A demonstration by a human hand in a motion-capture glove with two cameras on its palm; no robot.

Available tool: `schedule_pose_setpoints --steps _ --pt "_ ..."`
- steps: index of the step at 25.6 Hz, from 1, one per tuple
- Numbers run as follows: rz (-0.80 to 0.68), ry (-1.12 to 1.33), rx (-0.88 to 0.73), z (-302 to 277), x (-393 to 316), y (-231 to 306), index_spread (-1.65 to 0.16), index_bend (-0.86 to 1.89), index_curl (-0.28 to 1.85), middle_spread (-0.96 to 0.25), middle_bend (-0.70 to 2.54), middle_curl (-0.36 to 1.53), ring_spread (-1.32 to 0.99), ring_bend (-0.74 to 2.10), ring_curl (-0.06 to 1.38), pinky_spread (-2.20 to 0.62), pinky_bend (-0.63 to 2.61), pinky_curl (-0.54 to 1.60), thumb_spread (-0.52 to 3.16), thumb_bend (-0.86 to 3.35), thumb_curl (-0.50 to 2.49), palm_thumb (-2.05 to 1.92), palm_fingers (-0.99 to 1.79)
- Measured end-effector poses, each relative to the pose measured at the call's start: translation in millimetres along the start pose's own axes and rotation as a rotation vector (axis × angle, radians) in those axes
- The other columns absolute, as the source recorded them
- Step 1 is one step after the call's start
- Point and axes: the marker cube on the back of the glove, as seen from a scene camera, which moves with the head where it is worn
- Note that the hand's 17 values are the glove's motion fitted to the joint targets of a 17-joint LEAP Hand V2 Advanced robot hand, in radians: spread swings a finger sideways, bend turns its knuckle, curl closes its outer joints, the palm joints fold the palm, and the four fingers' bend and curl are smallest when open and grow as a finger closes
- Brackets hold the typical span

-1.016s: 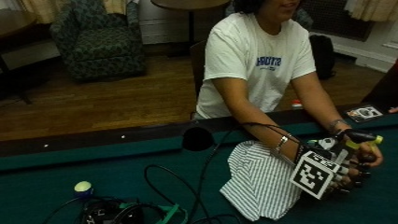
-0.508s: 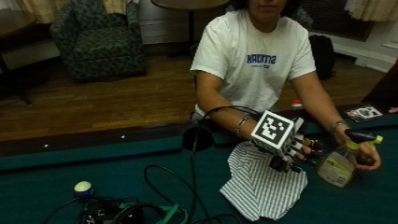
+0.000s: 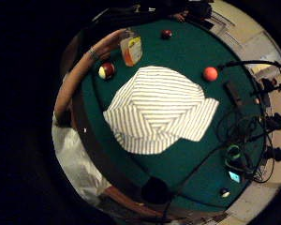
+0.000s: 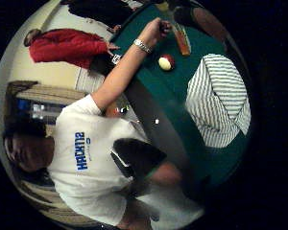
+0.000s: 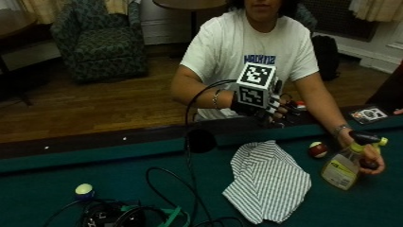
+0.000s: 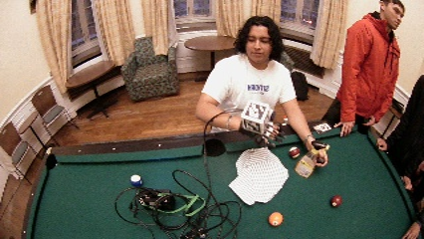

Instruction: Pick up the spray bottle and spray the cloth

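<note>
Outside view shows the gloved right hand (image 5: 261,105) raised above the tabletop (image 5: 113,175) edge, fingers (image 5: 281,112) loosely curled and gripping nothing, while the upright spray bottle (image 5: 343,164), at four o'clock beyond the striped cloth (image 5: 267,182), sits in the bare left hand (image 5: 372,161).

Striped woven cloth (image 5: 267,182) lies on matt green felt table (image 5: 94,165); translucent plastic spray bottle (image 5: 343,166).

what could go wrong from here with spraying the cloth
The spray bottle is held by the bare hand, while the gloved right hand hovers above the table rail holding nothing, so the spray may be done with the wrong hand. The bottle is tilted beside the striped cloth; mist may hit the green felt. A billiard ball between them might get knocked.
</note>
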Motion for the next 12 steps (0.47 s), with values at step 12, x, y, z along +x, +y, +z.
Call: schedule_pose_setpoints --steps 12 --pt "-0.058 0.062 -0.01 -37.0 -23.3 26.1 -0.44 0.15 0.35 -0.24 0.17 0.33 -0.18 0.21 0.31 0.2 0.23 0.35 0.87 -0.03 0.39 0.22 0.42"
